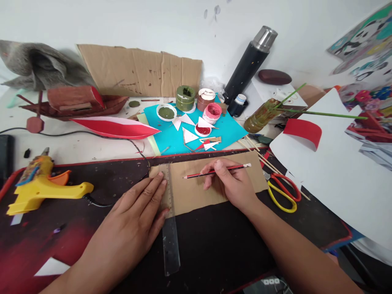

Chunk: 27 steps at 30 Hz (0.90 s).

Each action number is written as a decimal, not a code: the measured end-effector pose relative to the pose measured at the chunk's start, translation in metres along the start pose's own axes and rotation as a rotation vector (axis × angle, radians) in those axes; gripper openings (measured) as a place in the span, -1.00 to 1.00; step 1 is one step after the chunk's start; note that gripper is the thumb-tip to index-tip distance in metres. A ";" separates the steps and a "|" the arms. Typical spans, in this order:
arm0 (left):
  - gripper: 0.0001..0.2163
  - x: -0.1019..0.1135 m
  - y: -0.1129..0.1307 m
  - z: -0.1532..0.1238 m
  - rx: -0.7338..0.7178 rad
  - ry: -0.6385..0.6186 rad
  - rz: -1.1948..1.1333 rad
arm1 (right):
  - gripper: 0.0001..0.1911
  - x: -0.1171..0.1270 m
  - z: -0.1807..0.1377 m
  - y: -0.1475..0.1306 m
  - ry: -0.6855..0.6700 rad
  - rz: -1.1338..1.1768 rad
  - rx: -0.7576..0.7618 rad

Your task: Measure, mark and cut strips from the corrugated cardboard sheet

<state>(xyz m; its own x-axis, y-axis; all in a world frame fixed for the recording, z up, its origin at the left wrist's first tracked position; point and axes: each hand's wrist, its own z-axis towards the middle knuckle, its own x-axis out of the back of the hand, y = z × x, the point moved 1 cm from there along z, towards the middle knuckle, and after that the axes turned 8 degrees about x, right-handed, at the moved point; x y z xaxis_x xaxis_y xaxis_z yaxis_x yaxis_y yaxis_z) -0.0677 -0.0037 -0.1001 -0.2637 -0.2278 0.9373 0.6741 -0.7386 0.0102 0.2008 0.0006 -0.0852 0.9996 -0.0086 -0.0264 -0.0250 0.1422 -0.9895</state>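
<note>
A brown cardboard strip (pixel 196 192) lies on the dark mat (pixel 214 245) in front of me. A clear plastic ruler (pixel 170 241) runs across the strip's left end, top to bottom. My left hand (pixel 137 208) lies flat with fingers spread, pressing the ruler and the cardboard down. My right hand (pixel 231 183) rests on the cardboard and pinches a red-and-black pencil (pixel 217 171), held nearly level, its tip pointing left toward the ruler.
A yellow glue gun (pixel 43 185) lies left. Red-and-yellow scissors (pixel 284 192) and wooden sticks lie right, beside white paper (pixel 330 171). Behind: blue sheet (pixel 226 130) with paint jars and paper triangles, a black flask (pixel 249 65), a red model boat (pixel 73 104), cardboard.
</note>
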 end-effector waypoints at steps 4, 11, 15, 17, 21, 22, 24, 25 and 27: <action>-0.51 -0.001 0.000 0.000 -0.010 -0.006 -0.005 | -0.50 -0.003 0.001 0.000 0.025 0.023 0.000; -0.53 0.000 -0.001 0.000 -0.008 0.000 -0.002 | -0.50 -0.017 -0.002 -0.002 0.035 0.008 -0.013; -0.53 0.001 0.000 0.001 -0.019 0.010 0.001 | -0.49 -0.021 -0.002 -0.003 0.038 -0.018 -0.018; -0.52 0.001 0.000 0.001 -0.023 0.009 -0.006 | -0.50 -0.021 -0.002 -0.003 0.039 -0.016 -0.016; -0.49 -0.001 -0.001 -0.001 0.001 -0.003 -0.030 | -0.52 -0.020 -0.003 -0.003 0.030 -0.002 -0.010; -0.47 -0.002 -0.001 -0.002 0.015 -0.006 -0.038 | -0.52 -0.020 -0.003 -0.003 0.026 0.002 -0.013; -0.44 -0.003 -0.001 -0.003 0.032 -0.010 -0.046 | -0.52 -0.020 -0.004 -0.002 0.021 0.010 -0.021; -0.43 -0.003 -0.001 -0.004 0.031 -0.013 -0.048 | -0.52 -0.020 -0.004 -0.001 0.020 0.013 -0.025; -0.43 -0.004 -0.001 -0.003 0.021 -0.017 -0.047 | -0.51 -0.021 -0.005 -0.001 0.013 0.014 -0.029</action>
<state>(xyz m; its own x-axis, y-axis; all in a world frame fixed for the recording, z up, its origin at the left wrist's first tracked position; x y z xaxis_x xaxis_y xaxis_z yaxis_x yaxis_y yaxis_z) -0.0701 -0.0040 -0.1046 -0.2837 -0.1822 0.9415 0.6759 -0.7344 0.0615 0.1802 -0.0038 -0.0843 0.9989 -0.0201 -0.0423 -0.0398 0.1139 -0.9927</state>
